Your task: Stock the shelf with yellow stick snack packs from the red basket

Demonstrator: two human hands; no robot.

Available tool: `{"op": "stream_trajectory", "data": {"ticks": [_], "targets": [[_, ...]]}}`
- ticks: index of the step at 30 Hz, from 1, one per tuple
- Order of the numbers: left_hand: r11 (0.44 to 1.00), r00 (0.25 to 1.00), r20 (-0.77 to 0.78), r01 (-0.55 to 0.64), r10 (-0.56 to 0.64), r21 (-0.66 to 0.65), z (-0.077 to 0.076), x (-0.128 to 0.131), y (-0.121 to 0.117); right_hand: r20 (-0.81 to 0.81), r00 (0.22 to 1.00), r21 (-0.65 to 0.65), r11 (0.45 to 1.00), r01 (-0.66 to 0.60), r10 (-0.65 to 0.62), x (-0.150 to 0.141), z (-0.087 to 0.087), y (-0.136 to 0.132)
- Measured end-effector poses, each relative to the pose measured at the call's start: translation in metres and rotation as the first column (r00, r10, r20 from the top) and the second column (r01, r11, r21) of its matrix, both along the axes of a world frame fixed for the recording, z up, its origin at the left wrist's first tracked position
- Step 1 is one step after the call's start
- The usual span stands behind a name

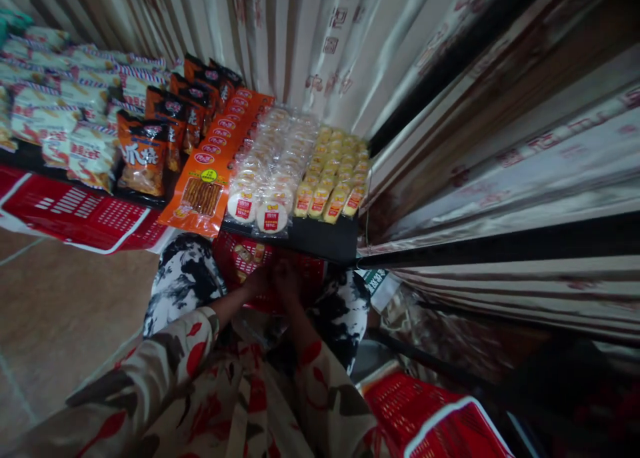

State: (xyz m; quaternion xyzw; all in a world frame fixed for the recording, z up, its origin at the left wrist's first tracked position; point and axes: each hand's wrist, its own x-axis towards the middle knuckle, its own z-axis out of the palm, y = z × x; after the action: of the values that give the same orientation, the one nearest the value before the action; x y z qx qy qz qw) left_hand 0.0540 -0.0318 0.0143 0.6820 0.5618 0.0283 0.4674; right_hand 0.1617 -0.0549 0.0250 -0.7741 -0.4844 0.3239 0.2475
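Between my knees, both hands are low over a red basket (313,271), just in front of the black shelf edge. My left hand (259,280) reaches in beside a few small yellowish wrapped pieces (243,253) in the basket; its fingers are lost in shadow. Close against it, my right hand (286,276) looks curled closed, and whatever it holds is too dark to make out. Right above the hands, clear-wrapped round white crackers (271,213) stand in rows, with yellow wrapped rolls (333,195) to their right.
Left of the crackers lie orange snack strips (203,178), black-and-orange bags (143,155) and white snack bags (93,151). A red basket (120,221) with a white handle is below them; another red basket (425,405) stands lower right. A pleated curtain (310,38) and dark bars enclose the right.
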Motion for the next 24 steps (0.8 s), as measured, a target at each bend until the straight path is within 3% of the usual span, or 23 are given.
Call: {"op": "stream_trajectory", "data": {"ticks": [5, 10, 14, 24], "targets": [[1.0, 0.999, -0.033, 0.017, -0.016, 0.02, 0.021, -0.001, 0.006, -0.183, 0.982, 0.093, 0.994, 0.061, -0.043, 0.002, 0.016, 0.008], [0.997, 0.997, -0.038, -0.072, 0.072, 0.014, 0.035, 0.0, -0.004, -0.206, 0.974, 0.144, 0.982, 0.121, -0.089, 0.0, 0.023, 0.004], [0.984, 0.984, -0.028, -0.178, 0.178, 0.013, 0.042, -0.001, -0.011, -0.227, 0.96, 0.104, 0.976, 0.19, -0.163, 0.0, 0.029, 0.001], [0.959, 0.95, 0.134, -0.283, 0.283, -0.016, 0.058, 0.0, -0.022, -0.304, 0.921, 0.123, 0.949, 0.291, -0.243, 0.003, 0.032, -0.008]]}}
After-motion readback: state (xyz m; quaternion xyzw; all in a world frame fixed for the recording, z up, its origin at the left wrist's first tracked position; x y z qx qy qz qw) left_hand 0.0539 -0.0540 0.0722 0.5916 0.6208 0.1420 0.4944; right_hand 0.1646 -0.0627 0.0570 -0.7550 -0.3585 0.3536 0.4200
